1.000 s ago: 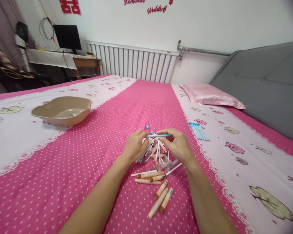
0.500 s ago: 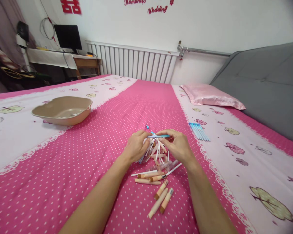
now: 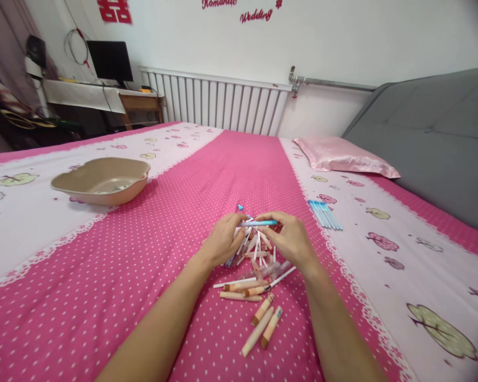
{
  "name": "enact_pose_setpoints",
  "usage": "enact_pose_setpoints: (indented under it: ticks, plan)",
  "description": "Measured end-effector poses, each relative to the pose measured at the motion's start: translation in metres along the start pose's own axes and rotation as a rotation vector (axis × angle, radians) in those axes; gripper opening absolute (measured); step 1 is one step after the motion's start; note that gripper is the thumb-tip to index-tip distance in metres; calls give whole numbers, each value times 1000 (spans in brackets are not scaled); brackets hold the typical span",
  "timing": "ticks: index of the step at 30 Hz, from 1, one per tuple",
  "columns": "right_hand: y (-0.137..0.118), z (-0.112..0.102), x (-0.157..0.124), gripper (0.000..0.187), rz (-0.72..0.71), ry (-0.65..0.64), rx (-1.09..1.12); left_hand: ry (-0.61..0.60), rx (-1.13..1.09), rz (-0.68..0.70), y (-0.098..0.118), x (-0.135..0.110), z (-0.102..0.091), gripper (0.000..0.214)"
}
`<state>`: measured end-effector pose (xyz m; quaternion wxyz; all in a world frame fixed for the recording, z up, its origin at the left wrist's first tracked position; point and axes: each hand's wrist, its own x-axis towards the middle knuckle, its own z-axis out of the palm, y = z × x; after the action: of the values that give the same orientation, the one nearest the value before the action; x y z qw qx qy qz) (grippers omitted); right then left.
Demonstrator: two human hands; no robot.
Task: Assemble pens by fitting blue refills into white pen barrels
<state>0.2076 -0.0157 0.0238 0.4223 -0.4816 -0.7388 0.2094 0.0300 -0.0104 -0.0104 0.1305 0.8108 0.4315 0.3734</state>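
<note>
A blue pen (image 3: 257,223) lies level between my two hands, its darker blue end to the right. My left hand (image 3: 224,240) pinches its paler end, and my right hand (image 3: 290,237) pinches the darker end between thumb and fingers. Below and between the hands spreads a heap of pen parts (image 3: 258,246), with white thin tubes and beige and clear barrels, partly hidden by the fingers. Nearer me lie several beige barrels with brown ends (image 3: 271,328). A small blue piece (image 3: 240,207) rests just beyond the hands.
To the right, several blue pens (image 3: 325,214) lie side by side in a row. A tan basin (image 3: 99,197) with a few small pale pieces inside stands at the left on the pink dotted bedspread (image 3: 167,223). A pink pillow (image 3: 344,157) lies by the grey headboard (image 3: 430,138).
Both hands stay nearly in place on the blue pen. My left fingers have shifted slightly along its pale end, so a little more of that end shows.
</note>
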Motion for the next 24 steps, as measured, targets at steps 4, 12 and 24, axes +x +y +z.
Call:
enact_pose_setpoints:
  ticks: [4, 12, 24]
  plan:
    - [1, -2, 0, 17, 10, 2, -22, 9, -2, 26, -1, 1, 2, 19]
    - [0, -4, 0, 16, 50, -30, -72, 63, 55, 121, -8, 2, 3, 19]
    - [0, -4, 0, 41, -20, -12, -236, 102, 92, 145, -6, 2, 1, 18]
